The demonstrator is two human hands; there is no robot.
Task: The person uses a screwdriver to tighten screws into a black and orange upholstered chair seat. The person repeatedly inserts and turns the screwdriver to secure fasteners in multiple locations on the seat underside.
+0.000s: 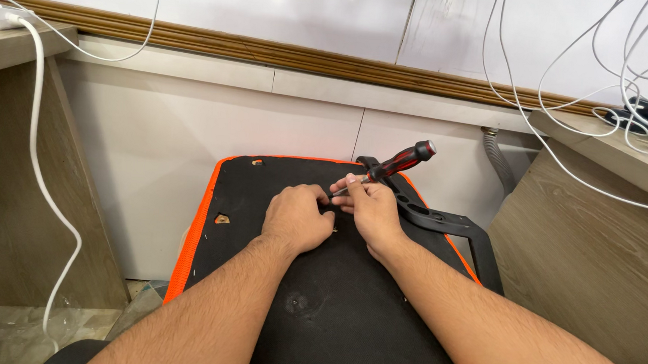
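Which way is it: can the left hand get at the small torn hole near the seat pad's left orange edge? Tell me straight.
Probably yes. The left hand rests on the black seat pad, and the hole lies just to its left with only bare pad between. The right hand holds the screwdriver on the far side.

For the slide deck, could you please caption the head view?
Two bare hands, left hand and right hand, work a red-and-black screwdriver on a black, orange-edged seat underside.

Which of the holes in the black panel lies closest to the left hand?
The small torn hole near the orange left edge lies closest to the left hand. The top hole and the bottom round one lie farther off.
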